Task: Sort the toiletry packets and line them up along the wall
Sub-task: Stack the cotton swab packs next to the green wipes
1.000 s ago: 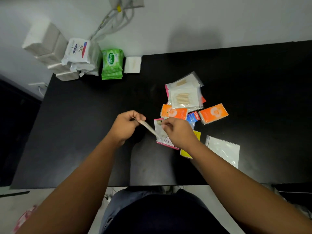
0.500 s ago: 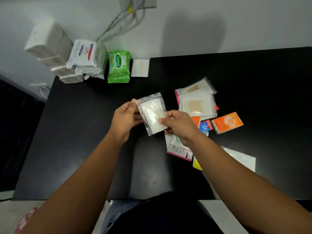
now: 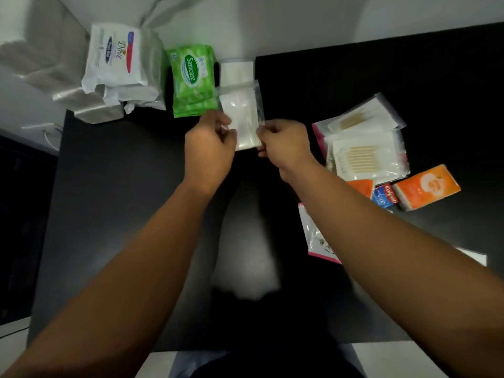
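A clear zip bag with white contents is held above the black table, close to the wall. My left hand pinches its lower left edge and my right hand pinches its lower right edge. Just behind it, a similar white packet lies against the wall. Left of that stand green Sanicare wipes and white Dove packs. To the right lie clear bags of cotton swabs, orange packets, a Colgate sachet and a pink-edged sachet.
Plain white wrapped packs are stacked at the far left by the wall. A clear bag shows past my right forearm. The table's left edge drops to a dark floor. Cables hang on the wall above the Dove packs.
Both hands have lifted the clear zip bag from the pile and carried it forward and left, towards the wall beside the green wipes. My view has moved closer to the wall.
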Available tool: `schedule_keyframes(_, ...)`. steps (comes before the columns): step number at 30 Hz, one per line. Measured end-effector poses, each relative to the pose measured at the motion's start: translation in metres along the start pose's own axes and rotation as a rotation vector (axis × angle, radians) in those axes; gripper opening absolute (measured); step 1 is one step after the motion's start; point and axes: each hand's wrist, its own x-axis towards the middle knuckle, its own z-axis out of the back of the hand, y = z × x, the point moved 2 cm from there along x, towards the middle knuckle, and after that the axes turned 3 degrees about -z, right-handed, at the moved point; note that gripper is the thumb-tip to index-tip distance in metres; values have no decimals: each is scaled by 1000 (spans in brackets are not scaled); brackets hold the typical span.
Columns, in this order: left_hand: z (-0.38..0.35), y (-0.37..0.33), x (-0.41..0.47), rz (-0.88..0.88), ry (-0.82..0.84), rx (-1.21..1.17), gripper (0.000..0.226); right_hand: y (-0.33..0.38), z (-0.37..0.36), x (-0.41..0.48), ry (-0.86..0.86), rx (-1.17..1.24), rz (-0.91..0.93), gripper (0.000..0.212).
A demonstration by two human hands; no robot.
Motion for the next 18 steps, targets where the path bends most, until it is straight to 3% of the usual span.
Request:
schedule_keyframes(4,-7,-1,57,-177,168,373,31,19,-10,52,-154,-184,126,9)
schedule_keyframes(10,-17,-18,122,-310,241,897,52,47,-16,108,-208,-410,298,12)
schedule_keyframes(18,-38,-8,146,-313,373,1147,46,48,-38,149,-269,-746,246,20)
